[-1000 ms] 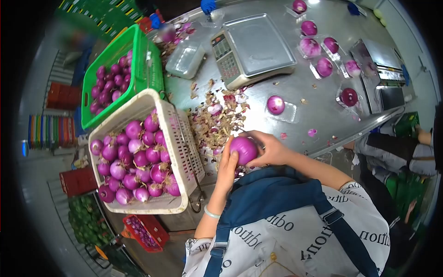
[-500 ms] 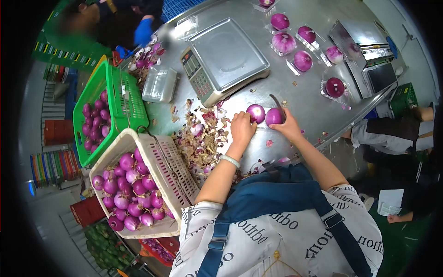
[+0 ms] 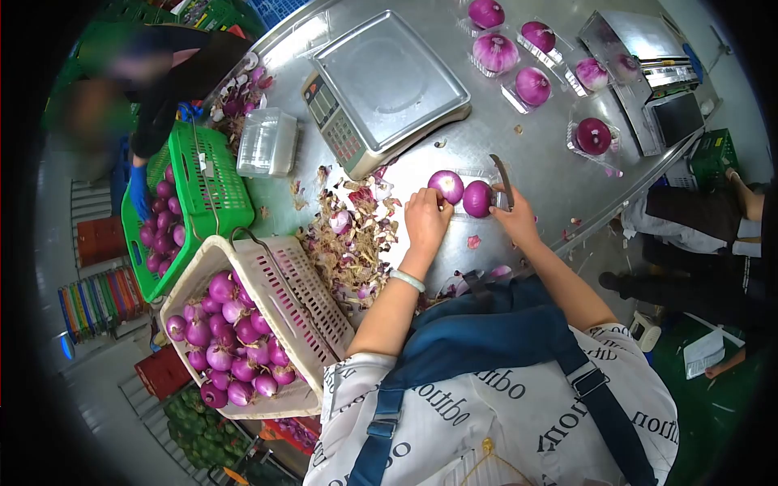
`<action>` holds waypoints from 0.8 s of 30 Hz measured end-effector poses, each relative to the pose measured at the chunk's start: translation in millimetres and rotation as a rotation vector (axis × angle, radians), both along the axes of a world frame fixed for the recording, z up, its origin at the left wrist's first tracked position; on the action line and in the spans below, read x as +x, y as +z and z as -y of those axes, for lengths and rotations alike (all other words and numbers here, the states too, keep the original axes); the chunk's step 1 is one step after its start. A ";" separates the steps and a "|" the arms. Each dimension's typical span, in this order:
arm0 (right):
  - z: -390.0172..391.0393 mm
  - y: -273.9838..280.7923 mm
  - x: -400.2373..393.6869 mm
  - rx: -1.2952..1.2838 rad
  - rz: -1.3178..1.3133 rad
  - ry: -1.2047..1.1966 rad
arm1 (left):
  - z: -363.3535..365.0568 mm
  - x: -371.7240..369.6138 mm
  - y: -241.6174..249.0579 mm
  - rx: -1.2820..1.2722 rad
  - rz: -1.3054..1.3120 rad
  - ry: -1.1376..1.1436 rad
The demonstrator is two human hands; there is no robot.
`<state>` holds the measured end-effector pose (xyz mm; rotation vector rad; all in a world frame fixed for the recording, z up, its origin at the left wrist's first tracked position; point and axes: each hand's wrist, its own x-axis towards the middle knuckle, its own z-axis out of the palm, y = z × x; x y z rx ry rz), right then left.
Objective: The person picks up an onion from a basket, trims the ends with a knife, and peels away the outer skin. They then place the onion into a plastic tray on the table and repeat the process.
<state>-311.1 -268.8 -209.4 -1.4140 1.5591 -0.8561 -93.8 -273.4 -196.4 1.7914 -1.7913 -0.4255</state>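
Observation:
Two peeled purple onions lie side by side in a clear tray on the steel table (image 3: 535, 162): the left onion (image 3: 446, 185) and the right onion (image 3: 477, 198). My left hand (image 3: 425, 220) rests flat just below the left onion, fingertips at its edge and the tray's rim. My right hand (image 3: 516, 217) sits right of the right onion and grips a small knife (image 3: 502, 178), blade pointing up and away. A loose heap of onion peel (image 3: 348, 235) lies left of my left hand.
A weighing scale (image 3: 389, 81) stands behind the onions, a stack of clear trays (image 3: 266, 142) to its left. A cream basket (image 3: 275, 300) and a green basket (image 3: 207, 182) hold purple onions. Trayed onions (image 3: 519, 65) and a sealing machine (image 3: 648, 49) sit far right. A co-worker's blue-gloved hand (image 3: 138, 190) reaches into the green basket.
The onion I held in both hands near my body now lies in the tray beside the other one. Both hands have let go of it; the knife blade has tipped upright.

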 end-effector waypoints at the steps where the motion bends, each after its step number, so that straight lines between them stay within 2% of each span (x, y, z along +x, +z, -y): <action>1: -1.9 1.0 -0.3 0.013 -0.004 0.001 | 1.1 0.8 0.2 -0.019 -0.012 0.001; 11: -6.0 19.4 5.6 0.133 -0.001 -0.040 | 3.5 0.1 -0.3 -0.016 0.057 -0.003; 19: -6.4 7.9 2.5 -0.021 0.015 0.000 | -1.1 5.6 -4.4 -0.025 0.000 0.027; 22: -7.6 14.3 1.7 0.034 -0.007 -0.053 | -2.8 14.9 1.9 0.039 -0.106 0.225; 23: -8.8 16.8 2.4 0.071 -0.017 -0.085 | -4.0 23.6 -0.6 0.184 -0.287 0.339; 24: -9.8 15.4 2.4 0.033 -0.055 -0.116 | -4.3 30.8 -4.0 0.136 -0.368 0.410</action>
